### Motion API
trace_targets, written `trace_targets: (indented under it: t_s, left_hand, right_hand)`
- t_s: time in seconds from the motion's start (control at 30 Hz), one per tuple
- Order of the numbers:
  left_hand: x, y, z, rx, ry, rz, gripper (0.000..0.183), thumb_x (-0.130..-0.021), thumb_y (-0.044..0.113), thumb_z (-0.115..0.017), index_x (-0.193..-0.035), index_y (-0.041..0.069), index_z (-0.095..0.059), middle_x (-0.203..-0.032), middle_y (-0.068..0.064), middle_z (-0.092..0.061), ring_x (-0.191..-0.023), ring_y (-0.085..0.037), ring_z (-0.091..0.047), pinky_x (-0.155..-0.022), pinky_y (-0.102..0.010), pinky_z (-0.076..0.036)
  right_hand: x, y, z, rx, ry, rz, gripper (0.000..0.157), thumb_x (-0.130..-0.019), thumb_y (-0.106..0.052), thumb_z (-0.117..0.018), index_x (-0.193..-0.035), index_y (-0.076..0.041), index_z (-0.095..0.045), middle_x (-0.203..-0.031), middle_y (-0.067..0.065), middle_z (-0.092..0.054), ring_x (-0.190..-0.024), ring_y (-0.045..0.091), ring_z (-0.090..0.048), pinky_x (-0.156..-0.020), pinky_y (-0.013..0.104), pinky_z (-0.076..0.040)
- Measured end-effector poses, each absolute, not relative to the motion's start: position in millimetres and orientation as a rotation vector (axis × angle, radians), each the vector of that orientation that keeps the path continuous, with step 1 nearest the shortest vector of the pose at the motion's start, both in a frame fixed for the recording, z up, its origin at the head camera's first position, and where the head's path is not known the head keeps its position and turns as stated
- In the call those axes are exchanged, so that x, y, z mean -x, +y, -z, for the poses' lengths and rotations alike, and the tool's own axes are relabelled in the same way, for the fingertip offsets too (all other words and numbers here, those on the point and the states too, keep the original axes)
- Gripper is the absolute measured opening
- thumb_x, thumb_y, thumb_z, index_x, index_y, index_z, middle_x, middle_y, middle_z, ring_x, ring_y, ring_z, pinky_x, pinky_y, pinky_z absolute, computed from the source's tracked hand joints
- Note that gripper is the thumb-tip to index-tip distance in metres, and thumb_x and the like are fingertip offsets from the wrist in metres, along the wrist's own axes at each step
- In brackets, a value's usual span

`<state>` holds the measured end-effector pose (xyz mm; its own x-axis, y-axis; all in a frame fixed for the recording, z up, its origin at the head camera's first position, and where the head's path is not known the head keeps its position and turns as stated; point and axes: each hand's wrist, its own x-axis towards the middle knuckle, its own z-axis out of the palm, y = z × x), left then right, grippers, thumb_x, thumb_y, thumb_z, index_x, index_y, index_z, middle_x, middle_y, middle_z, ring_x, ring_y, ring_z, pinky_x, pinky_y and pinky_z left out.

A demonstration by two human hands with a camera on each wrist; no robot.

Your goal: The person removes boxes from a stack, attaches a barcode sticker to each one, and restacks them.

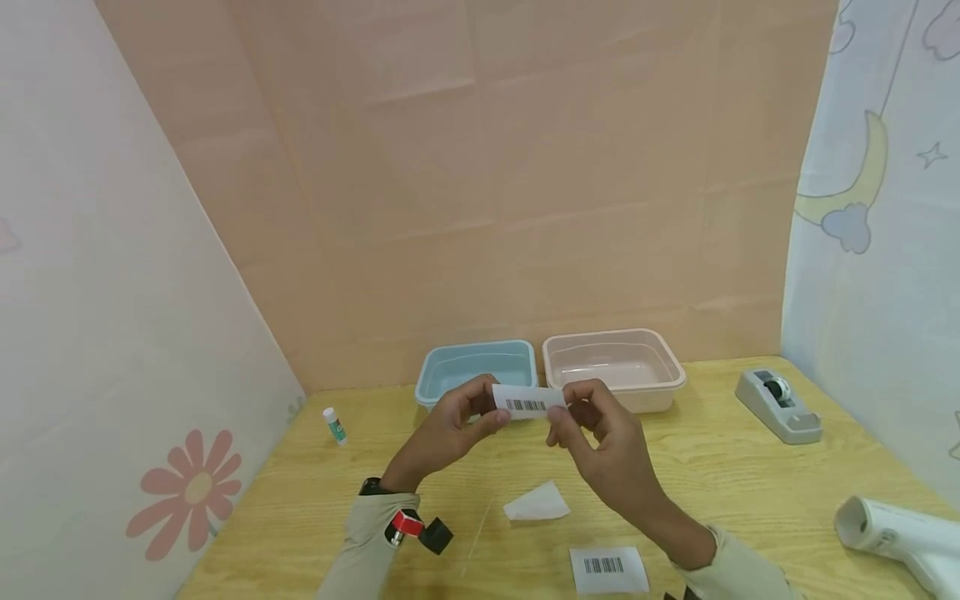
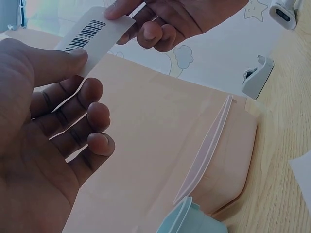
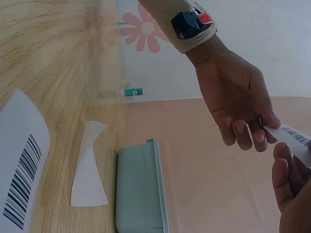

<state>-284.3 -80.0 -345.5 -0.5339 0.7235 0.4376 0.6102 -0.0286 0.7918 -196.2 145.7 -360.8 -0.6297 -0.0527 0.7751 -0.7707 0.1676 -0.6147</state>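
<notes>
The left hand (image 1: 446,429) is pinching 1 end of a white barcode label (image 1: 527,402) between thumb and index finger, and the right hand (image 1: 615,442) is gripping the other end; the label is spanning the gap between the 2 hands, raised above the wood-grain table (image 1: 712,475), its printed bars facing the wearer; below it, a bent white paper piece (image 1: 537,503) is lying near a 2nd barcode label (image 1: 609,571); behind the hands, a blue plastic basin (image 1: 480,360) and a pink plastic basin (image 1: 660,400) are standing side by side; a glue stick (image 1: 334,426) is lying to the left, while a grey tape dispenser (image 1: 778,407) and a white handheld scanner (image 1: 900,533) are resting to the right.
</notes>
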Motion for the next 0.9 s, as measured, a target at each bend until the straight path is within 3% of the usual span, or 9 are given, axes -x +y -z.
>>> trace_targets:
  t_s: [0.13, 0.33, 0.63, 0.9]
  left_hand:
    - [286, -82, 346, -1.413, 2.172, -1.625, 0.014, -0.103, 0.015, -0.059, -0.116, 0.01, -0.06, -0.108, -0.016, -0.063, -0.097, -0.026, -0.062, -0.085, -0.04, -0.053]
    - [289, -82, 347, -1.367, 2.257, -1.641, 0.012, -0.102, 0.015, -0.061, -0.112, 0.008, -0.063, -0.105, -0.008, -0.065, -0.097, -0.034, -0.061, -0.087, -0.038, -0.05]
    - [291, -82, 349, -1.311, 2.333, -1.663, 0.011, -0.1, 0.018, -0.066, -0.107, 0.012, -0.061, -0.099, -0.004, -0.063, -0.084, -0.021, -0.059, -0.072, -0.029, -0.048]
    - [291, -83, 349, -1.307, 2.412, -1.634, 0.01, -0.099, 0.019, -0.067, -0.102, 0.012, -0.061, -0.095, -0.001, -0.062, -0.074, -0.019, -0.054, -0.063, -0.026, -0.044]
  right_hand:
    - [199, 147, 362, -0.761, -1.855, -1.526, 0.019, -0.096, 0.008, -0.061, -0.108, -0.004, -0.054, -0.082, 0.005, -0.064, -0.069, 0.019, -0.066, -0.063, 0.029, -0.056]
    - [201, 148, 363, -0.725, -1.884, -1.523, 0.015, -0.097, 0.005, -0.061, -0.108, -0.005, -0.055, -0.081, 0.006, -0.065, -0.068, 0.019, -0.066, -0.062, 0.028, -0.056]
    - [204, 149, 368, -0.661, -1.925, -1.548, 0.014, -0.099, -0.003, -0.062, -0.109, -0.011, -0.056, -0.081, 0.003, -0.066, -0.068, 0.019, -0.066, -0.06, 0.029, -0.055]
    - [207, 149, 372, -0.577, -1.952, -1.559, 0.012, -0.098, -0.005, -0.065, -0.108, -0.008, -0.059, -0.078, 0.002, -0.066, -0.066, 0.021, -0.066, -0.059, 0.03, -0.055]
